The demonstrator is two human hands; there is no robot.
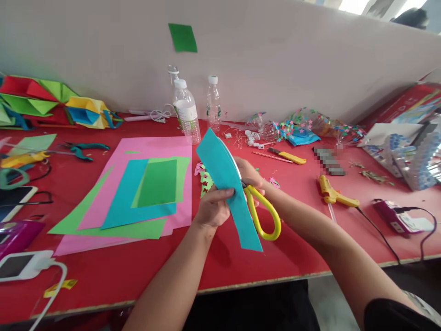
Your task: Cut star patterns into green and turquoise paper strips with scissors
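A long strip of blue paper (pixel 223 177) is held up at a slant over the table. My left hand (pixel 213 207) pinches it, thumb on the front face and fingers largely behind. Yellow-handled scissors (pixel 274 216) lie at the strip's right edge, their handles pointing down and right. My right hand (pixel 251 174) is closed around the scissors near the pivot, partly hidden by the paper. The blades are not clearly visible. Small green and pink paper cutouts (pixel 206 181) lie on the table behind the strip.
Pink, green and blue paper sheets (pixel 138 218) are stacked at left. Plastic bottles (pixel 186 110) stand along the wall. To the right are a yellow utility knife (pixel 289 156), a glue gun (pixel 336 195) and a purple power adapter (pixel 392 218). Teal pliers (pixel 84 149) lie at left.
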